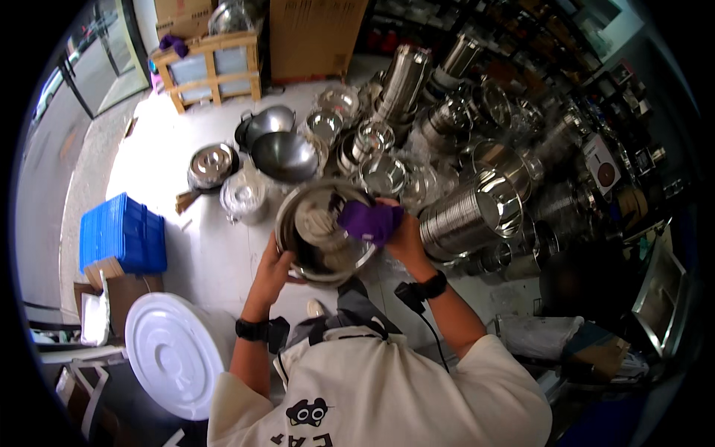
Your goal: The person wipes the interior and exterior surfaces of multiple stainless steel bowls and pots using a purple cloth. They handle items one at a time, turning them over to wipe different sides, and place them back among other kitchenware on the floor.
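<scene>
A wide stainless steel basin (301, 267) is held up in front of my body, its shiny inside facing me. My left hand (275, 271) grips its lower left rim, with the thumb toward the inside. On the opposite side, my right hand (403, 237) holds a purple cloth (370, 222) against the right part of the basin. The cloth covers part of that rim and hides some of my fingers. Just beyond the basin lie a dark steel wok (285, 156) and a plastic-wrapped pot (244, 195).
Stacked steel basins (461, 218) lean at the right, among many bowls and pots on the floor. At left stand a blue plastic crate (123, 234) and a white lidded bucket (173, 357). A wooden crate (209, 70) and a large cardboard box (315, 39) stand at the back.
</scene>
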The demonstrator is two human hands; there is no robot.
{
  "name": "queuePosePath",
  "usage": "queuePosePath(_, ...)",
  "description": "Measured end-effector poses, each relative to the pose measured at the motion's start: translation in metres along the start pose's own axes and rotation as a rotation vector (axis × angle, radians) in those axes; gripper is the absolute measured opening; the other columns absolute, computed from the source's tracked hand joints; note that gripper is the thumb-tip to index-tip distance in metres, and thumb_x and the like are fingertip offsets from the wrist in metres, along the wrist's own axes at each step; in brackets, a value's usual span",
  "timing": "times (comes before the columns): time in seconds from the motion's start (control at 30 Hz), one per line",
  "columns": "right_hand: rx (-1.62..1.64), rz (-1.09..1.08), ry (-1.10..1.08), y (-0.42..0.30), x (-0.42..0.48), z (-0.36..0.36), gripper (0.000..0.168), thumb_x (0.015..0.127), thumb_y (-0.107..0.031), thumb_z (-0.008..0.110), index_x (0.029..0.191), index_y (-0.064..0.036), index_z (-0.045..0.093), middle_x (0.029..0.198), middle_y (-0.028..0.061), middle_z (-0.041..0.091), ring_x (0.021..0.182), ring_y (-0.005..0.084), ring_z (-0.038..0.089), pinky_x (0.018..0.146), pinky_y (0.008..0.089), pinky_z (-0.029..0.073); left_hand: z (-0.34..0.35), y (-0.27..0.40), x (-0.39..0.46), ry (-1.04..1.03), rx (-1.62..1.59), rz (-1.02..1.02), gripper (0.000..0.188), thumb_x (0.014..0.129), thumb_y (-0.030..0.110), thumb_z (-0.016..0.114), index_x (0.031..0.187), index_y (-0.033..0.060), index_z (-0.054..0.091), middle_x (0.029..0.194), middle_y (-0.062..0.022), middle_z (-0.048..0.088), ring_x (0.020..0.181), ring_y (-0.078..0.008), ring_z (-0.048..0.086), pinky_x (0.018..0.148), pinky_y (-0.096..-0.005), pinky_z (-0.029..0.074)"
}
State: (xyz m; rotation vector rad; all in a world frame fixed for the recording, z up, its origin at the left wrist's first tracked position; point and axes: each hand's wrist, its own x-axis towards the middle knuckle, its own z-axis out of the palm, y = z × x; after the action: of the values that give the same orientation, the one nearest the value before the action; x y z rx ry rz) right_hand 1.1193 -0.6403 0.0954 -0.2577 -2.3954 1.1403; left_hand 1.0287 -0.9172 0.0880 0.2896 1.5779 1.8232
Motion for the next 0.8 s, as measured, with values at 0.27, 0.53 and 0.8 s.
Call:
queuePosePath(0.27,0.144,0.714,-0.242,0.096,-0.110,0.107,0.053,0.075,-0.020,0.080,0.118,-0.004,0.054,0.106,0.0155,0.069,0.104,0.0320,0.067,0.087,0.0382,0.051,-0.024,-0.120,0.029,0.023,-0.040,-0.329,0.060,0.097,0.008,0.046,0.150,0.0134,0.020,0.123,-0.0163,0.055,0.097,-0.0238,0.066,0.068,-0.0368,0.064)
queuePosePath(0.53,-0.039,0.871,-0.425,0.197,-0.167,0.148,0.056,0.073,-0.021,0.082,0.121,-0.007,0.056,0.111,0.0122,0.069,0.106,0.0273,0.066,0.090,0.0361,0.050,-0.045,-0.272,0.044,0.036,0.378,-0.565,0.056,0.088,0.008,0.063,0.137,0.0045,0.037,0.094,-0.0166,0.069,0.076,-0.0250,0.071,0.062,-0.0375,0.062)
queuePosePath(0.8,-0.150,0.821,-0.384,0.270,-0.127,0.191,0.073,0.070,-0.032,0.079,0.132,-0.008,0.049,0.107,0.0227,0.068,0.101,0.0440,0.064,0.087,0.0479,0.051,-0.041,-0.335,0.116,0.258,0.425,-0.495,0.056,0.089,0.003,0.058,0.137,0.0040,0.028,0.092,-0.0228,0.067,0.078,-0.0264,0.070,0.060,-0.0412,0.062)
